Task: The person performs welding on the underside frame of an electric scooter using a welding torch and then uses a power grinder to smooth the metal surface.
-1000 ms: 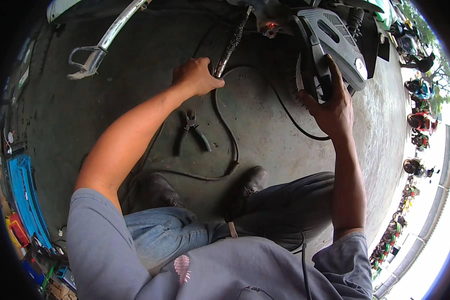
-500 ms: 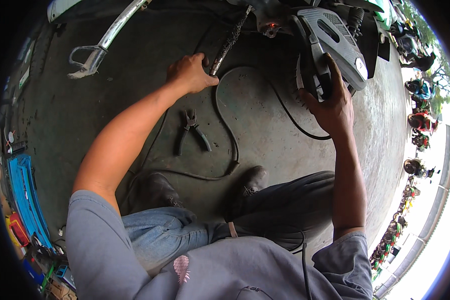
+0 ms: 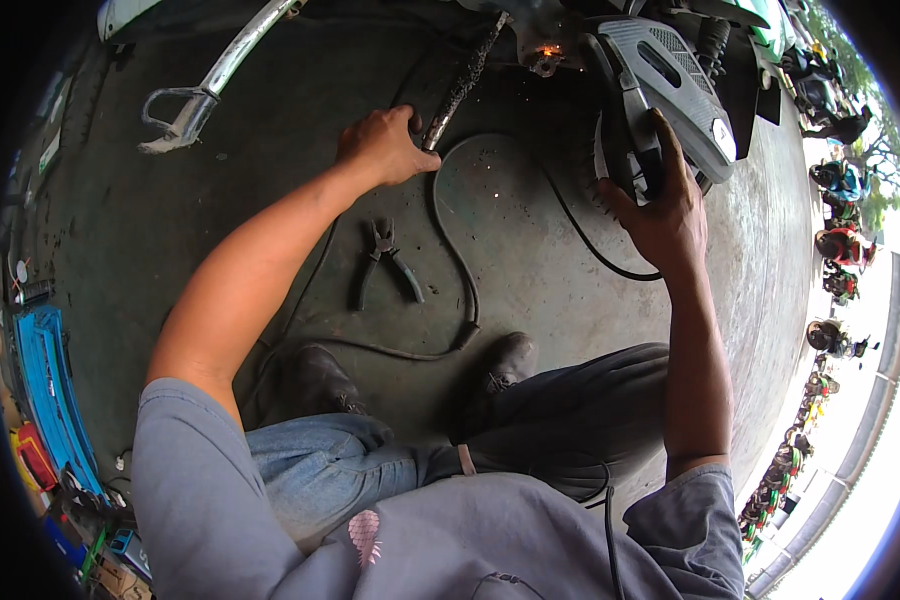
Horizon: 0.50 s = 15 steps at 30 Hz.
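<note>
My left hand (image 3: 382, 145) is closed with thumb and forefinger about the lower end of a worn metal rod (image 3: 460, 92), whose upper part is dark and crusty. The rod slants up toward the underside of a motorcycle. Close to its top, a rusty metal bracket (image 3: 544, 62) glows orange, with small sparks around it. My right hand (image 3: 670, 200) grips the lower black part of a grey, slotted motorcycle cover (image 3: 660, 70), thumb to the left and fingers along its right side. Pliers (image 3: 385, 262) with dark handles lie spread on the floor below my left hand.
A dark cable (image 3: 455, 250) loops over the floor beside my shoes (image 3: 510, 358). A silver metal bar with a loop (image 3: 185, 115) juts in at upper left. Blue panels (image 3: 55, 390) stand far left. Several parked motorcycles (image 3: 838, 245) line the right.
The glow at the bracket has grown brighter, and sparks now scatter below it. My left hand and the rod have shifted very slightly right; my right hand has stayed put.
</note>
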### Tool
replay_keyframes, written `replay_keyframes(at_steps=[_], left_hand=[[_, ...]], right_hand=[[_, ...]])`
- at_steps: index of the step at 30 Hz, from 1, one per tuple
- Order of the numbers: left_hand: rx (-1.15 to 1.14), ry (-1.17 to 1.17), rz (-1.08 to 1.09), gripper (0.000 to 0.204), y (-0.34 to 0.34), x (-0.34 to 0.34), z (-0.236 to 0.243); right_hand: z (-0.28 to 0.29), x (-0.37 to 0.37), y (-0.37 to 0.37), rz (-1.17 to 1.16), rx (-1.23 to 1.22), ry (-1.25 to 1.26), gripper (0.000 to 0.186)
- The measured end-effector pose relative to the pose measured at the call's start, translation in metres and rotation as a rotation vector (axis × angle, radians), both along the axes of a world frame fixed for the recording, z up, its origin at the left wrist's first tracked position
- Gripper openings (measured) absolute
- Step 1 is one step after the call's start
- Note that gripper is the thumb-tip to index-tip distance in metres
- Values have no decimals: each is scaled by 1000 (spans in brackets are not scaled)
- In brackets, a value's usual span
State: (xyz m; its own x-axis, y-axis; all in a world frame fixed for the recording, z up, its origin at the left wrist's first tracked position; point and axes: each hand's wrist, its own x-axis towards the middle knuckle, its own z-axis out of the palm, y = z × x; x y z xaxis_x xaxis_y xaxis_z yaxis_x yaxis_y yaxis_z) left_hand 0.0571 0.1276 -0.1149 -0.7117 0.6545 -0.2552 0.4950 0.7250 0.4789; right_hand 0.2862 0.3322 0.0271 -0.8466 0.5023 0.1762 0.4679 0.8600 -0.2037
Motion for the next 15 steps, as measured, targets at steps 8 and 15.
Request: replay_keyframes(at_steps=[8, 15], left_hand=[[-10, -4, 3, 60, -5, 0, -1], [2, 16, 8, 58, -1, -2, 1]], right_hand=[[-1, -2, -4, 12, 1, -10, 96], [1, -6, -6, -82, -288, 33, 92]])
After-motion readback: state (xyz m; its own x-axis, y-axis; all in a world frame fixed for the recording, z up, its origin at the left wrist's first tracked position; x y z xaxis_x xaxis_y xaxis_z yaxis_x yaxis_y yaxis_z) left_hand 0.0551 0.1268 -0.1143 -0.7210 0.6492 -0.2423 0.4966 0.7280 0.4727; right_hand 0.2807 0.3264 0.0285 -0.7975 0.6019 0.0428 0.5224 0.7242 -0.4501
